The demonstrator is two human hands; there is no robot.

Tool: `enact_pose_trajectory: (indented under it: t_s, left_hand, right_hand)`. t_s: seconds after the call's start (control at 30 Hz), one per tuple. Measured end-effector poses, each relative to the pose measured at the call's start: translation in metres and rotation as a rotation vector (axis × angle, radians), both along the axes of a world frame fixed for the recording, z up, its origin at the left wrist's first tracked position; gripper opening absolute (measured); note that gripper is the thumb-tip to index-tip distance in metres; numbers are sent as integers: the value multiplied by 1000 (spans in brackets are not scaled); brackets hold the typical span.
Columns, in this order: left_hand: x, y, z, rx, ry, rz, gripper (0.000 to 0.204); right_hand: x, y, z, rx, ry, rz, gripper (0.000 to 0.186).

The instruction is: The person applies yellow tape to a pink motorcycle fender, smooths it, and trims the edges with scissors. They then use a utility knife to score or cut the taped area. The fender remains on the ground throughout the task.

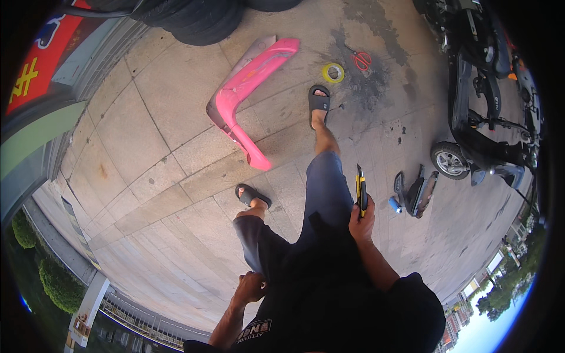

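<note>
In my right hand [362, 225] is a yellow and black utility knife [361, 191], pointing forward, with its narrow tip showing beyond the body. The fingers wrap round its lower part. My left hand [251, 288] hangs beside my dark shorts with its fingers curled in; whatever they may hold is hidden. On the paving in front of me lies a long, bent pink body panel [232, 94], with a greyish strip along its edge. To the right of it are a roll of yellow tape [333, 73] and red-handled scissors [361, 60]. Both hands are well apart from these.
Black scooters [479, 112] stand along the right side, one wheel [450, 160] close by. Near it lie dark plastic parts [419, 191] and a blue can [395, 205]. Stacked tyres [197, 20] are at the far end. A red sign [38, 53] and a shopfront edge line the left.
</note>
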State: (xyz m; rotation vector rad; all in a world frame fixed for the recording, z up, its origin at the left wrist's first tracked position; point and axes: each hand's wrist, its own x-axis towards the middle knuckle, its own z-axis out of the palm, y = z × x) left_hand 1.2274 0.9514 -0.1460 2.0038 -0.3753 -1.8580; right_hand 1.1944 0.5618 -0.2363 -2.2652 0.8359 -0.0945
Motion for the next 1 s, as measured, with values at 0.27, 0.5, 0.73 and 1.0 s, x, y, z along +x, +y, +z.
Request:
enact_pose_trajectory:
  t_s: [0.27,0.5,0.73,1.0]
  left_hand:
    - [63,-182,-24,-182,257,55,7]
    - [174,-222,-120,-84,-150,1018,24]
    - [263,-235,-246,-408,-101,1640,26]
    - [329,-271,-405,-218,159,2406,70]
  right_hand:
    - [193,-217,-70,289,117,182,33]
    - [255,-256,-112,463,248,204,37]
    - [244,-265,-104,405,307,243,40]
    - [327,-226,-248,534,218,406,36]
